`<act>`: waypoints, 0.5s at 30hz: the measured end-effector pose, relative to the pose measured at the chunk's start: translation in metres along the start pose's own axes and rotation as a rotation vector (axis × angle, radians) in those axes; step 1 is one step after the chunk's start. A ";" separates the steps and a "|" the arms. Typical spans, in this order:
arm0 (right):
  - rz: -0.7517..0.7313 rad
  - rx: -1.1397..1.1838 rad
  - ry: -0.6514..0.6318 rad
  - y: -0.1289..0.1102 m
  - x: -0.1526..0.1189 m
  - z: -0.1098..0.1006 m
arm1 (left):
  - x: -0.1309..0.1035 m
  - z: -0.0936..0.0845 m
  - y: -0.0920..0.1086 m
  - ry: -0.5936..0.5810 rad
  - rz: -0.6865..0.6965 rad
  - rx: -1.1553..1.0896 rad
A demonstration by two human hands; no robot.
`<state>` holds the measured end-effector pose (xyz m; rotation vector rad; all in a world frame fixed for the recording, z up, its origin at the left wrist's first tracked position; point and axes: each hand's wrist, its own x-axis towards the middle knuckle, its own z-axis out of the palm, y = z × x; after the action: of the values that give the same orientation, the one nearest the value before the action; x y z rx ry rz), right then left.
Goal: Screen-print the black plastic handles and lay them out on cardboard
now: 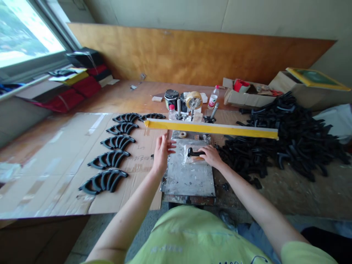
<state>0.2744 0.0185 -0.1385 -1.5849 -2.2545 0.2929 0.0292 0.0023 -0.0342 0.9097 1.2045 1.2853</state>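
Note:
Near the middle, my right hand (211,155) has its fingers closed on the right end of a curved black handle-like part (194,153). This part lies over a small taped block on a grey metal plate (189,179). My left hand (162,151) is raised at the plate's left edge, fingers apart and holding nothing. Fans of similar black parts (103,181) lie in a column on cardboard (68,161) to the left. A large heap of loose black parts (291,135) is on the right.
A yellow-and-white bar (211,128) spans above the plate's far end. Behind it stand black tubs (171,99), a tape roll (194,100), metal posts and a red-capped bottle (213,98). An open carton (247,97) sits at the back right; red boxes (85,86) at the back left.

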 end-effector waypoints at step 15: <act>0.516 -0.224 -0.067 0.102 -0.013 -0.020 | 0.029 -0.160 -0.109 0.255 -0.408 0.697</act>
<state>0.3740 0.0405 -0.1607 -2.2992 -1.9415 0.2320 -0.1070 -0.0028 -0.1743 0.9240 1.9872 0.6574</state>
